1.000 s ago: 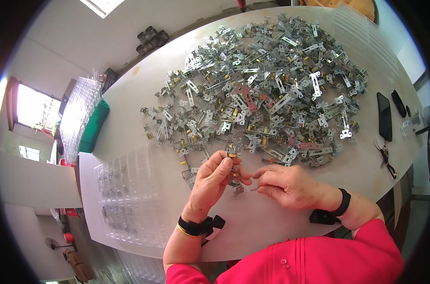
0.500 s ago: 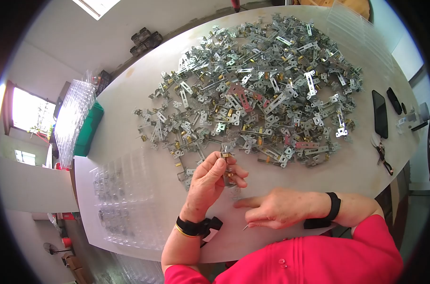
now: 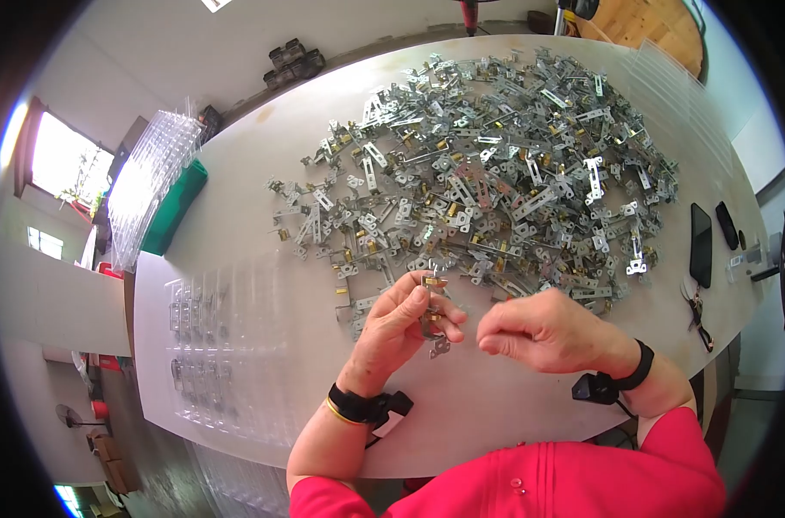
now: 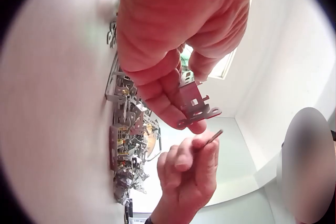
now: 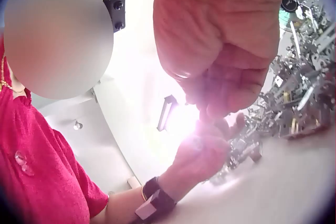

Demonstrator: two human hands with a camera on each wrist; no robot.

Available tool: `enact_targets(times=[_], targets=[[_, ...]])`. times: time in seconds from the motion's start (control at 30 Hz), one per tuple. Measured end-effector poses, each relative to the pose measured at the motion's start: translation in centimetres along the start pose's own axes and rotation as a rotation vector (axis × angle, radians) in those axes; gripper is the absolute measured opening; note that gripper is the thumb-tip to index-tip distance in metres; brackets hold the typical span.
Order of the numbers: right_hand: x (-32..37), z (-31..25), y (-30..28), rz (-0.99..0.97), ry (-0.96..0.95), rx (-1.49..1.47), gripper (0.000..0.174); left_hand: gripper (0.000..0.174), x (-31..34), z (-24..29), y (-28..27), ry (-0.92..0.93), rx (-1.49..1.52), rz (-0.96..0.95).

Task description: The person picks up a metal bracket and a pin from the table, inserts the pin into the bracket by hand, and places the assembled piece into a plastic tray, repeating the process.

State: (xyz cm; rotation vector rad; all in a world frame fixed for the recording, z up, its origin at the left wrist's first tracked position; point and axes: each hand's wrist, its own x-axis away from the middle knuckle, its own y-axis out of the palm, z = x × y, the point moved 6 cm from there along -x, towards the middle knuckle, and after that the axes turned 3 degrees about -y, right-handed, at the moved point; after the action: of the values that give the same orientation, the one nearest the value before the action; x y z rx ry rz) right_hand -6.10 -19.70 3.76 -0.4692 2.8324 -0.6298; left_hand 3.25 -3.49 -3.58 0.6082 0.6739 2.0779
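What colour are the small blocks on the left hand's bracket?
Brassy yellow; the blocks show best in the head view.

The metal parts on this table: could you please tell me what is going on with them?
A person grips one metal bracket in the left hand. The right hand, close but apart, pinches a thin metal pin. Beyond them, a large heap of metal parts lies on the table.

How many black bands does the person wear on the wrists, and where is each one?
2. One black band is round the left wrist, beside a thin yellow band; the second black band is round the right wrist. I see no others.
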Motion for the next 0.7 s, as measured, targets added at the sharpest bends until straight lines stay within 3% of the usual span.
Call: enact_targets(times=[0.23, 0.53, 0.7], targets=[[-2.7, -1.8, -3.7, 0.356, -0.028, -0.063, 0.005, 0.042, 0.0, 0.0, 0.5, -0.049, 0.040, -0.092], [-2.5, -0.3, -3.0, 0.326, 0.114, 0.073, 0.007, 0.042, -0.1, -0.1, 0.8, -0.030, -0.008, -0.028], [-2.6, -0.6, -2.8, 0.319, 0.088, 0.134, 0.007, 0.041, 0.0, -0.2, 0.8, -0.038, -0.034, -0.015]])
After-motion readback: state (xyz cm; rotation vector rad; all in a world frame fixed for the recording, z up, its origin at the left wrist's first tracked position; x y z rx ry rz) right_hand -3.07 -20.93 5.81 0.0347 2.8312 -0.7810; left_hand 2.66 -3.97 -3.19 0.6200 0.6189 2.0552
